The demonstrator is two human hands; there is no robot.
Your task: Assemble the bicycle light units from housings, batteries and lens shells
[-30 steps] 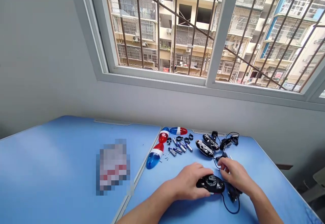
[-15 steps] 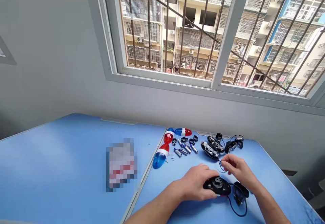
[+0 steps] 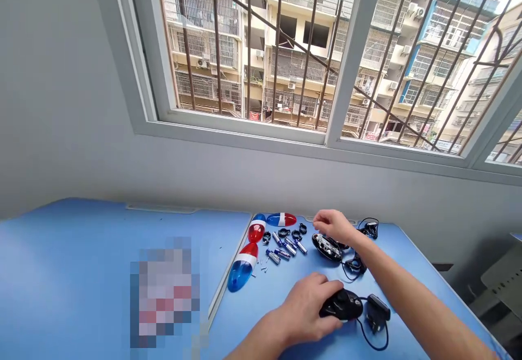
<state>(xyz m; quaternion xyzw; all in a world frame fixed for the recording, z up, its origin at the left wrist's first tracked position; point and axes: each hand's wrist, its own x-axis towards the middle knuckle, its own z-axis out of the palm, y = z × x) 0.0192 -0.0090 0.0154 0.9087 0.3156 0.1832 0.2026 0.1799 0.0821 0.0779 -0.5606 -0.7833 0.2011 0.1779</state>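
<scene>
My left hand (image 3: 310, 310) is wrapped round the left end of a black oval housing (image 3: 347, 304) close to the table. From its right end a thin black cable runs to a small black box (image 3: 378, 310). Farther back, my right hand (image 3: 331, 224) hovers with loosely bent fingers, nothing visible in them. It is just right of the small black ring clamps (image 3: 303, 228) and above another oval housing (image 3: 327, 247), whose silvery inside faces up. My right wrist partly covers more black parts behind it.
Several batteries (image 3: 287, 246) and small screws (image 3: 264, 267) lie left of the housings. Red, white and blue oval covers (image 3: 243, 267) line the table seam. Coiled cables (image 3: 354, 266) and a black part (image 3: 370, 228) sit at the right. A blurred packet (image 3: 165, 292) lies on the left table.
My right hand has left the cable near the back housing and moved away from me and left, toward the ring clamps. The left hand keeps its housing, now tilted differently. The view has turned right.
</scene>
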